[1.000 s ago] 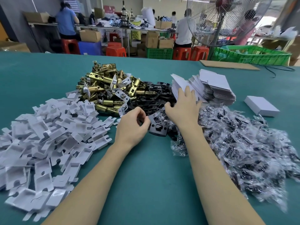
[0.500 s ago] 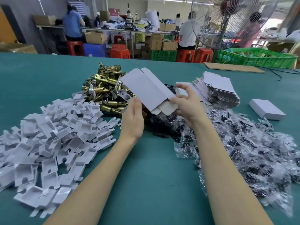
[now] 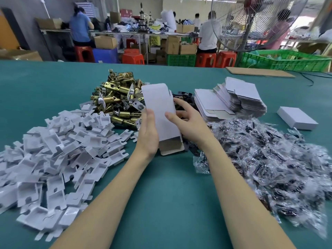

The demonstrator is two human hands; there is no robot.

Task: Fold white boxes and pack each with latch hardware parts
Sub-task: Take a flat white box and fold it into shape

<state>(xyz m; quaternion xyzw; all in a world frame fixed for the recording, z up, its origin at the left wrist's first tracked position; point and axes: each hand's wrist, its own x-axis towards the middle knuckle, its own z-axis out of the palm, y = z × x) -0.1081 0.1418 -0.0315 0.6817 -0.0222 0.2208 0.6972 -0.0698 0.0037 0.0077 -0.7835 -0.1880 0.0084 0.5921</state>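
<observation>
Fingers of left hand lie nearly straight, flat against the left edge of the box blank; right hand has fingers spread and gently bent, thumb on the white face, other fingers behind it. Blank is held tilted above the green surface, between latch pile and flat stack. Judged light, thin card: stiff along panels, creases easily. Best held at the side edges, clear of the brown end flap.
</observation>
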